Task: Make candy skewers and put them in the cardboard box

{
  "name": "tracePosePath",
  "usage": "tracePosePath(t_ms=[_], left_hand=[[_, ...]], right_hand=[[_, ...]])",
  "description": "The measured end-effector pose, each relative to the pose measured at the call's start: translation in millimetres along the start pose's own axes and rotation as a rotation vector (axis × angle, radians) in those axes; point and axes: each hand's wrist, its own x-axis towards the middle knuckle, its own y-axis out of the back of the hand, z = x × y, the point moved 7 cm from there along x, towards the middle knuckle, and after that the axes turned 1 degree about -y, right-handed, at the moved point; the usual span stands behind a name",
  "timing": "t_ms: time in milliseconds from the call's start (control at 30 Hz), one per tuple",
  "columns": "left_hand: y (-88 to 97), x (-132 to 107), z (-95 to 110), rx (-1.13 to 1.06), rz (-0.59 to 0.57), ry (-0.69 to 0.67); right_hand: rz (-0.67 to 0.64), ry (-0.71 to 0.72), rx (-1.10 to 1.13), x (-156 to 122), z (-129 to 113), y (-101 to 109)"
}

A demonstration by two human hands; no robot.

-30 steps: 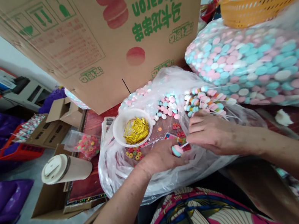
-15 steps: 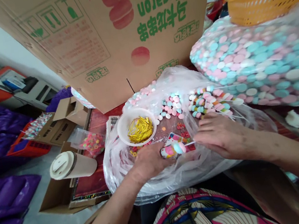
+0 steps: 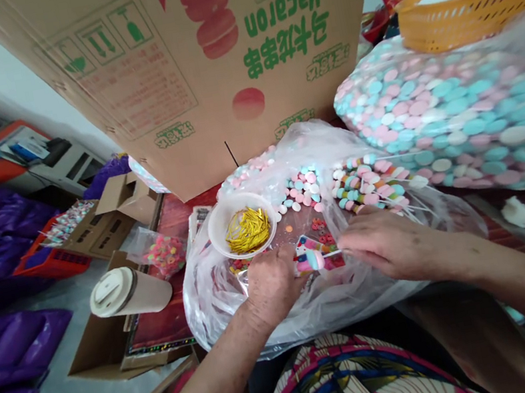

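Observation:
Between my hands lies a marshmallow skewer (image 3: 315, 260), its pale blue and pink candy at the right end and a white stick running out to the right. My left hand (image 3: 274, 284) is closed around its left part, which is in a printed wrapper and mostly hidden by the fingers. The thumb and fingers of my right hand (image 3: 384, 239) pinch the stick. Just above my left hand, a white bowl (image 3: 215, 232) holds gold twist ties (image 3: 248, 229). Beyond my right hand is a pile of finished-looking skewers (image 3: 366, 181). Loose marshmallows (image 3: 302, 188) lie beside it.
A crumpled clear plastic sheet (image 3: 224, 325) covers the work area. Behind stands a large cardboard box (image 3: 219, 123). On the right are a big bag of marshmallows (image 3: 459, 101) and an orange basket (image 3: 465, 18). At left stand a lidded cup (image 3: 150, 292) and a bag of ring candies (image 3: 163, 251).
My left hand has shifted slightly right and turned over the wrapped part, covering more of the skewer. My right hand keeps its pinch on the stick.

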Motion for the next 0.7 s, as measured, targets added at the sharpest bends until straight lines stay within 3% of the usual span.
tracePosePath(t_ms=[167, 333, 433, 567, 633, 700], left_hand=[[-5.8, -1.4, 3.2, -0.297, -0.213, -0.101], [-8.5, 2.2, 16.8, -0.494, -0.363, -0.178], [0.8, 2.1, 15.2, -0.581, -0.316, -0.203], [9.6, -6.5, -10.4, -0.340, -0.141, -0.051], [6.1, -12.8, -17.4, -0.279, -0.134, -0.028], [0.6, -17.1, -14.7, -0.348, -0.183, -0.113]], right_hand=[[0.115, 0.166, -0.191, -1.4, -13.7, -1.1], [0.048, 0.237, -0.123, 10.6, -21.3, -14.5], [0.020, 0.217, -0.048, 15.5, -15.2, -8.2], [-0.021, 0.107, 0.032, 12.9, 1.3, 0.8], [-0.019, 0.092, 0.096, 9.8, 5.0, 1.8], [-0.011, 0.103, 0.119, 7.6, 5.6, 2.0]])
